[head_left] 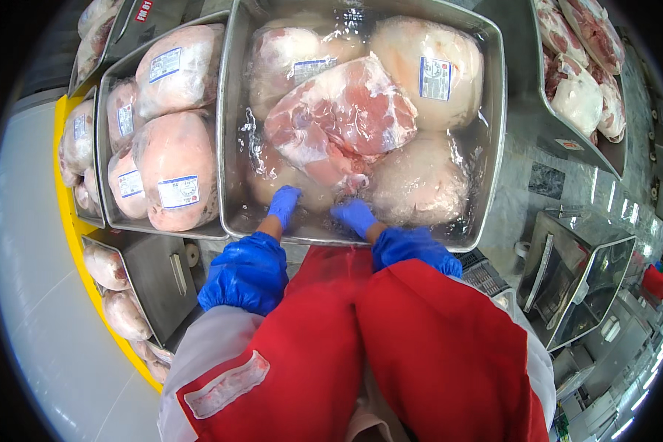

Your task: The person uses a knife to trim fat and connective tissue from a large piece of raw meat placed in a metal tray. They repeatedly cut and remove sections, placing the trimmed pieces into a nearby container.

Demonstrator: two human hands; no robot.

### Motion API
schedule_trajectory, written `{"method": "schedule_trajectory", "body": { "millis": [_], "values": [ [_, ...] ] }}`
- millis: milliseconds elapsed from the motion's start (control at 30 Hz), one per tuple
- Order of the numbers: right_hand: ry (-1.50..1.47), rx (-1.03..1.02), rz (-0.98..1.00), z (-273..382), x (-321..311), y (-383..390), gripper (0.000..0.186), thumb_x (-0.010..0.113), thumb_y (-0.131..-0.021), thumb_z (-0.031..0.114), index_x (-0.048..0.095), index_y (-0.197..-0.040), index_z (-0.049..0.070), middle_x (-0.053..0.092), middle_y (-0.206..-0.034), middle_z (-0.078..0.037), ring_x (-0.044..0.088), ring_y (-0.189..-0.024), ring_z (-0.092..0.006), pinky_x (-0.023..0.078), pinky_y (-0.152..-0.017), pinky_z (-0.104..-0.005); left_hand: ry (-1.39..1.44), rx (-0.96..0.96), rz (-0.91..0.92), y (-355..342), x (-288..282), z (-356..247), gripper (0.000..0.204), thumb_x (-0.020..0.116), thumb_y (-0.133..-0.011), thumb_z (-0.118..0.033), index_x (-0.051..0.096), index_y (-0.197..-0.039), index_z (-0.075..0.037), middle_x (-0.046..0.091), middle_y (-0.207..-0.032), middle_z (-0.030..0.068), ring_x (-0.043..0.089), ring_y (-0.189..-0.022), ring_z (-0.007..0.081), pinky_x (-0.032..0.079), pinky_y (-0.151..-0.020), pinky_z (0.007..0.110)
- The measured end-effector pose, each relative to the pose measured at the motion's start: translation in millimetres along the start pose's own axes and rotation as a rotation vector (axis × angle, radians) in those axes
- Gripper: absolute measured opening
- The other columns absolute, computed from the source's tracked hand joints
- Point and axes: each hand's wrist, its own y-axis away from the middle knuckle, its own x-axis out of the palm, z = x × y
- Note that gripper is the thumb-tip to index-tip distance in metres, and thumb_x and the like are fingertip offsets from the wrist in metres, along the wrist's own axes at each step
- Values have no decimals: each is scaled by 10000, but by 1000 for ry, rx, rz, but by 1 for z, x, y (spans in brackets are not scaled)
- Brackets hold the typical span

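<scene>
In a steel tub (496, 147) of water lie several large pieces of meat in clear film. A reddish, bony cut (346, 110) rests on top in the middle. My left hand (283, 205), in a blue glove, is at the tub's near side on a pale, half-submerged wrapped piece of meat (309, 193), fingers curled against it. Beside it on the right, my right hand (354, 216), also gloved in blue, presses its fingers to the same piece's near right edge. Water hides part of the fingertips. Another wrapped piece of meat (420, 180) lies right of that hand.
Left of the tub, a steel bin (162, 230) holds labelled wrapped meat, with more filled bins beyond it. A yellow strip (70, 191) borders them. At the upper right stands a bin of unlabelled cuts (578, 96). A steel cart (578, 269) stands on the wet floor at right.
</scene>
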Motion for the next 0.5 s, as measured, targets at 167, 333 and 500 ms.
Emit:
{"method": "schedule_trajectory", "body": {
  "millis": [167,333,500],
  "values": [
    [-875,-140,148,131,-45,6,194,579,-829,176,627,-942,26,626,-851,-64,594,-788,-135,485,-683,-253,881,-112,165,2,10,-20,173,495,-811,-249,581,-828,-99,561,-706,42,522,-616,148,415,-532,299],
    [244,-359,-851,148,-206,4,254,567,-819,188,597,-1017,31,635,-888,-138,618,-807,-246,482,-751,-331,491,-16,-177,-15,-47,-82,211,472,-824,-281,607,-907,-142,589,-789,12,532,-652,154,398,-535,281],
    [-223,-150,-574,28,-267,-42,480,573,-836,250,440,-1242,32,510,-1190,-105,488,-1039,-173,422,-862,-344,1148,243,173,-94,-75,-74,331,447,-890,-282,545,-1127,-72,589,-1047,87,578,-866,206,497,-739,384]
  ]
}}
